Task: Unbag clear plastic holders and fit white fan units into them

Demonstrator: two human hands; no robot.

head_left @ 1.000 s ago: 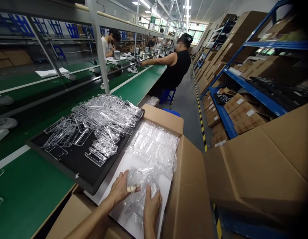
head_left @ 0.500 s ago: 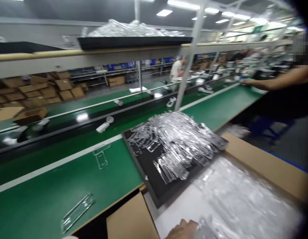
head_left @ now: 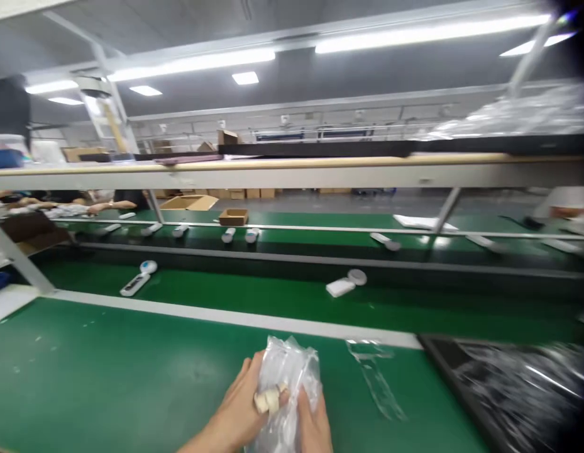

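Low in the middle of the head view, a clear plastic bag [head_left: 289,371] is held upright over the green work surface [head_left: 131,371]. My left hand [head_left: 244,399] is wrapped round its left side, with off-white tape on a finger. On the bag's right side my right hand [head_left: 314,423] grips it, thumb across the front. What the bag contains is too blurred to make out. A thin clear plastic piece [head_left: 379,384] lies on the green surface just right of my hands.
A black tray [head_left: 461,390] of clear plastic pieces stands at the lower right. Beyond a white strip, white devices [head_left: 341,287] lie on the green belt [head_left: 254,292]. A shelf [head_left: 273,174] crosses above. Other people's hands [head_left: 98,207] show at the far left.
The view has swung left and up, so the tray now sits at the lower right. Both hands now hold the bag; earlier one hand was at the box of bagged plastic.
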